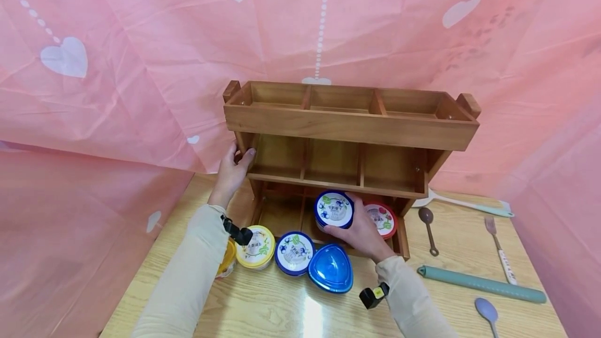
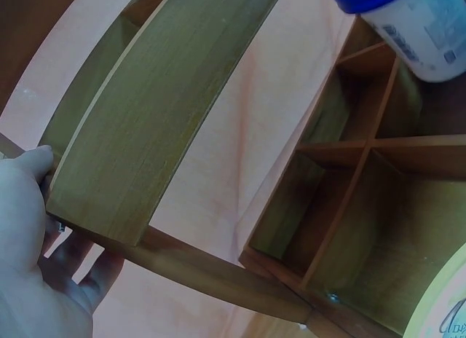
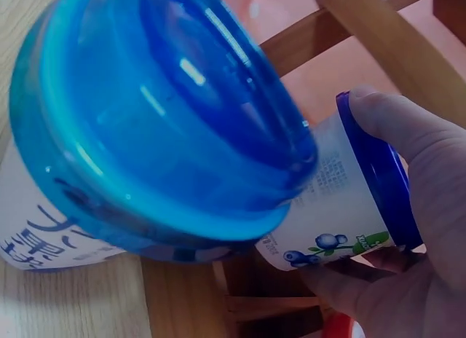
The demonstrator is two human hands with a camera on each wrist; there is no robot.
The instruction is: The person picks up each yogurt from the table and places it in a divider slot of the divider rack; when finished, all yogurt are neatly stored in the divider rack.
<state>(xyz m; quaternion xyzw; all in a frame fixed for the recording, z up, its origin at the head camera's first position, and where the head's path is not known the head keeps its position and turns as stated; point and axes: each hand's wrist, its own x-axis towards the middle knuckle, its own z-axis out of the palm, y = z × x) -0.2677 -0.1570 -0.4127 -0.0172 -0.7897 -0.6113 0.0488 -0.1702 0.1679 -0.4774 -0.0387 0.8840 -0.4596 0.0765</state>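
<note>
Grip: the right hand (image 1: 361, 233) closes fingers and thumb round a blue-lidded yoghurt cup (image 1: 334, 209), held off the worktop (image 1: 263, 306) before the wooden rack's (image 1: 349, 124) lowest tier. The left hand (image 1: 232, 171) wraps the rack's left upright. Risk, as judged: the tilted cup could clip the red-lidded cup (image 1: 382, 219) just beside it, or slip onto the blue triangular tub (image 1: 331, 269) near the front edge.
</note>
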